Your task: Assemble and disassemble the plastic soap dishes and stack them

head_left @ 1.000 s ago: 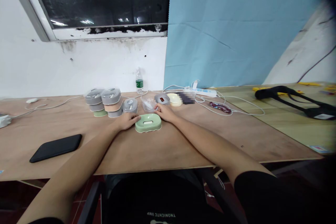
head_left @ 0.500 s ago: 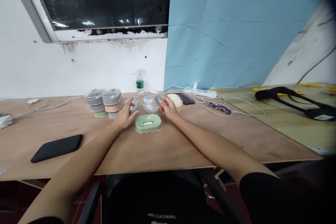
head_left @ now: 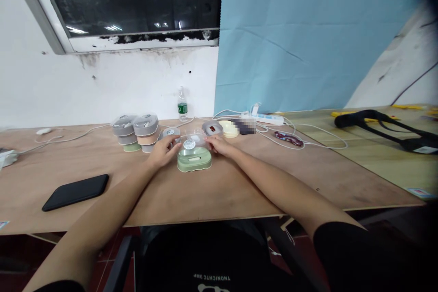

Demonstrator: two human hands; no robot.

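A clear plastic lid (head_left: 199,138) with a round white sticker is tilted just above and behind a green soap box (head_left: 194,164), partly overlapping it in view. My right hand (head_left: 219,145) pinches the lid's right edge. At the left edge, my left hand (head_left: 164,151) has its thumb and fingers closed on the lid. Behind my left hand stands a grey lidded box (head_left: 170,132), partly covered by the fingers. Beyond my right hand lie a grey box piece with a reddish slot (head_left: 212,128) and a cream one (head_left: 228,128).
Two stacks of lidded boxes, a left stack (head_left: 125,131) and a right stack (head_left: 146,131), stand at the back left. A water bottle (head_left: 182,106) is by the wall. A black phone-like slab (head_left: 75,192) lies front left. White cables, a power strip (head_left: 269,119) and a maroon object (head_left: 288,139) are right.
The clear lid has come forward and down toward the green soap box. My left hand has closed in on its left edge. The grey piece behind my right hand now shows more fully.
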